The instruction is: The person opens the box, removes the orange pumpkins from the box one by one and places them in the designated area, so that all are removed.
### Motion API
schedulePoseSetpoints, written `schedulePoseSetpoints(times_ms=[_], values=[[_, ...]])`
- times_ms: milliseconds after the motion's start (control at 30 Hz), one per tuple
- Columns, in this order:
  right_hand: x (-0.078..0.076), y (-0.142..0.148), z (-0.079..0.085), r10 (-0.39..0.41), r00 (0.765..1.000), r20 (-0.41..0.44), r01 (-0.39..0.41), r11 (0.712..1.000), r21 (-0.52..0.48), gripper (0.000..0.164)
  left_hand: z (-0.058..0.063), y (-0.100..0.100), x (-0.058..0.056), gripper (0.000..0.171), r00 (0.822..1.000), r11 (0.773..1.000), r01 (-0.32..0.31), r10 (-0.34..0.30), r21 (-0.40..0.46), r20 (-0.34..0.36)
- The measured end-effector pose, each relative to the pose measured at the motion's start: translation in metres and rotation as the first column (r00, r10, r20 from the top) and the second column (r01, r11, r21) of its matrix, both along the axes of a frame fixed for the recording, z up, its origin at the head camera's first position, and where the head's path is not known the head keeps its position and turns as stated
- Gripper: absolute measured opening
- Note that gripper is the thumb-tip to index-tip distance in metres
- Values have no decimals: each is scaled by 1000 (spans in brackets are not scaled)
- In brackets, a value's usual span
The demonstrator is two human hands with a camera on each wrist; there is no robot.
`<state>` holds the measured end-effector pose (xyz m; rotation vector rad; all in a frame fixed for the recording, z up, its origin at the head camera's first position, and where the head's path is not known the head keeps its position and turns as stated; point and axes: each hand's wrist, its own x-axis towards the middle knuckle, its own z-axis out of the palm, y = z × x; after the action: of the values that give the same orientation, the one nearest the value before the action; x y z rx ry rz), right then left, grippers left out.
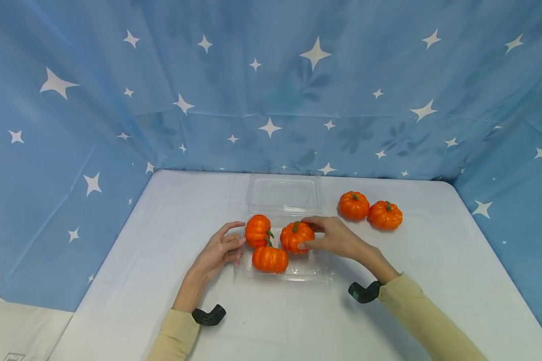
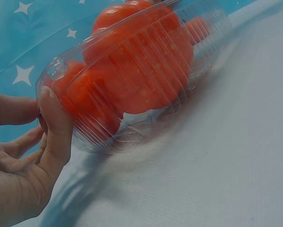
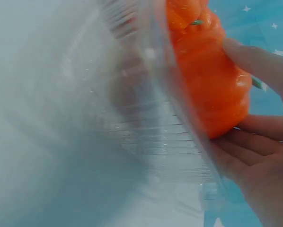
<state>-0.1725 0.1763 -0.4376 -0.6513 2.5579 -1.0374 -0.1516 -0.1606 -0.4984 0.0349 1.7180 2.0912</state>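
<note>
A clear plastic clamshell container lies with its lid folded back. In it sit two small orange pumpkins: one at the left, tipped so its green stem points right, and one in front. My right hand holds a third pumpkin between thumb and fingers, over the container's right half; the right wrist view shows this pumpkin beside the blurred plastic wall. At the container's left side, my left hand pinches its rim between thumb and finger, as the left wrist view shows.
Two more orange pumpkins, one rounder and one to its right, stand at the back right of the white table. The transparent lid lies behind the container. A blue star-patterned curtain hangs behind the table.
</note>
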Motion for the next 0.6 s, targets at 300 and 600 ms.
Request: schedulePoseSetpoints(times_ms=[300,600], values=[[7,5,-9,-82,997,2,82,991,-102,69,1,-1,1,54,1000,1000,6,-6,8,-9],[15,11,-12,-131,991,-33,122,975,-184,68,0,-1,1,54,1000,1000,14,-14,13,-16]])
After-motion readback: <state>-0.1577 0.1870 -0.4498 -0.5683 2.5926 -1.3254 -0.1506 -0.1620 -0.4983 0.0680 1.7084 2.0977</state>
